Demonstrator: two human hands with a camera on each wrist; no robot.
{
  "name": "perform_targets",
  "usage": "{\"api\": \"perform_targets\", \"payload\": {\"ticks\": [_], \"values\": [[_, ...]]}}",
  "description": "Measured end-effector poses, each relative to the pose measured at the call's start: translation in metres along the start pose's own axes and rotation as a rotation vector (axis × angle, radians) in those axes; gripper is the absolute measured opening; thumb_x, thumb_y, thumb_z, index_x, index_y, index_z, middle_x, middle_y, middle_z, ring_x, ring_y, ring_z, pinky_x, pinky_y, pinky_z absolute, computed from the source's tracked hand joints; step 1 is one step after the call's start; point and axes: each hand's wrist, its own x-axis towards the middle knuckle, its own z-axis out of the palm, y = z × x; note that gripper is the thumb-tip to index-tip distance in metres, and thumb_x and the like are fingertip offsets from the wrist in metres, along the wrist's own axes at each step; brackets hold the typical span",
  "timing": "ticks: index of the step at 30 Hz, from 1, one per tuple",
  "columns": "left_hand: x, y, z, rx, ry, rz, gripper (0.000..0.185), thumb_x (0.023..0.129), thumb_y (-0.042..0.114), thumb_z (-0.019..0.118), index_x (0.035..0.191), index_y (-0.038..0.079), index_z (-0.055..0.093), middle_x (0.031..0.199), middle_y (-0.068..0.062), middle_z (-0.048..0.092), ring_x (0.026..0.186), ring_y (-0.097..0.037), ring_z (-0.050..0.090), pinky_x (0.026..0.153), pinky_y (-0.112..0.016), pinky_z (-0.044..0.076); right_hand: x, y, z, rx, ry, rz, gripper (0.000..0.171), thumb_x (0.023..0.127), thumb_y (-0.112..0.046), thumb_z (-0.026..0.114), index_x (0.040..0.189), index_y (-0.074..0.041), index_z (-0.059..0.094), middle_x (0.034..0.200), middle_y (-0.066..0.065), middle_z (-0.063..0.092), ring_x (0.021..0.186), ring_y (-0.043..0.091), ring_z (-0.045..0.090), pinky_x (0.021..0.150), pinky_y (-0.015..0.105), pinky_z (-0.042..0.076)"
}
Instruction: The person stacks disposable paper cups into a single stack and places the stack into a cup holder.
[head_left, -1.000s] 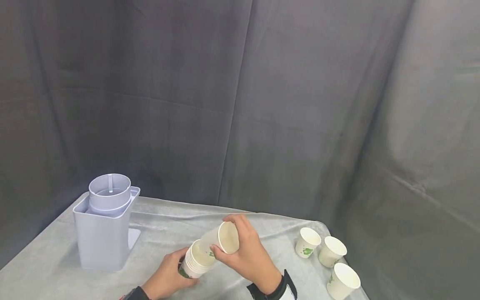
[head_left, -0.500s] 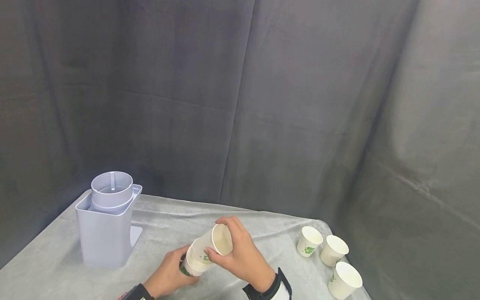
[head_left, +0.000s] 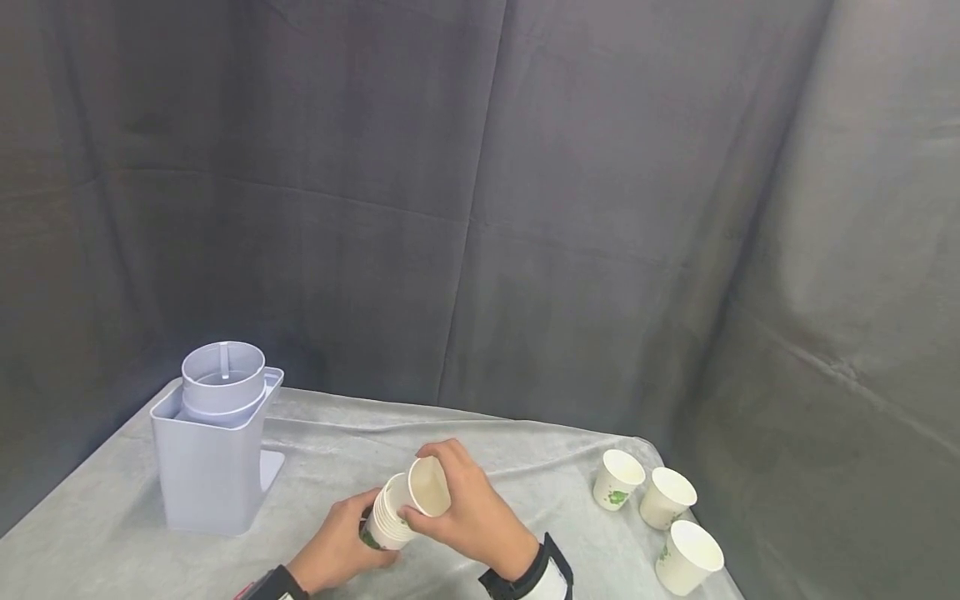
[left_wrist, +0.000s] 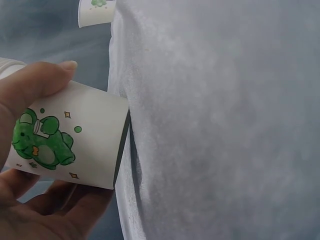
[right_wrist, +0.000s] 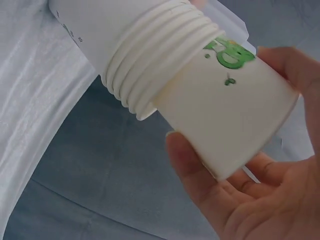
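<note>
Near the table's front edge, the left hand (head_left: 337,546) grips a tilted stack of white paper cups (head_left: 384,521), steadying it while the right hand (head_left: 468,512) clasps 1 more white paper cup (head_left: 426,492) nested in its mouth.

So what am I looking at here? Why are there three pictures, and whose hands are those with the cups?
These are a person's two bare hands, filmed by three cameras at once. The big picture comes from a camera on the person's head, looking down at a table under a grey cloth. The other two come from small cameras on each wrist, so everything looks huge and tilted. The left hand holds a stack of paper cups with a green cartoon print. The right hand holds one more cup, tucked partly into the top of the stack. On the table stand a pale plastic cup holder at the left and three loose cups at the right.
</note>
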Motion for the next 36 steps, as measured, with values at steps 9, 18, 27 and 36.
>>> {"api": "perform_targets", "payload": {"ticks": [9, 18, 27, 36], "values": [[0.000, 0.003, 0.001, 0.003, -0.003, 0.029, 0.071, 0.064, 0.019, 0.093, 0.129, 0.010, 0.064, 0.116, 0.001, 0.072, 0.103, -0.015, 0.067, 0.090, -0.032, 0.055, -0.003, 0.000, 0.007, -0.077, -0.091, -0.033, 0.058, 0.085, -0.031, 0.083, 0.129, -0.009, 0.053, 0.121, 0.001, 0.057, 0.104, 0.015, 0.057, 0.083, 0.020, 0.050], [0.000, 0.003, 0.000, -0.026, -0.029, 0.028, 0.071, 0.068, 0.019, 0.092, 0.131, 0.008, 0.062, 0.118, -0.001, 0.071, 0.101, -0.013, 0.066, 0.085, -0.029, 0.054, -0.004, 0.000, 0.005, -0.121, -0.127, -0.058, 0.051, 0.092, -0.035, 0.075, 0.131, -0.008, 0.057, 0.127, 0.001, 0.052, 0.121, 0.015, 0.046, 0.095, 0.027, 0.050], [-0.001, 0.004, 0.001, 0.002, -0.024, 0.026, 0.072, 0.069, 0.021, 0.092, 0.132, 0.006, 0.060, 0.118, -0.002, 0.069, 0.103, -0.016, 0.066, 0.088, -0.033, 0.055, -0.004, 0.003, 0.008, -0.158, -0.205, -0.112, 0.054, 0.095, -0.039, 0.072, 0.136, -0.007, 0.057, 0.129, 0.002, 0.055, 0.119, 0.015, 0.051, 0.097, 0.027, 0.050], [-0.001, 0.002, 0.002, 0.030, -0.005, 0.044, 0.074, 0.068, 0.021, 0.093, 0.131, 0.004, 0.060, 0.119, -0.005, 0.070, 0.104, -0.021, 0.068, 0.089, -0.034, 0.057, -0.004, 0.005, 0.013, -0.154, -0.209, -0.106, 0.054, 0.097, -0.039, 0.070, 0.138, -0.007, 0.055, 0.130, 0.002, 0.054, 0.116, 0.015, 0.050, 0.094, 0.025, 0.049]]}}
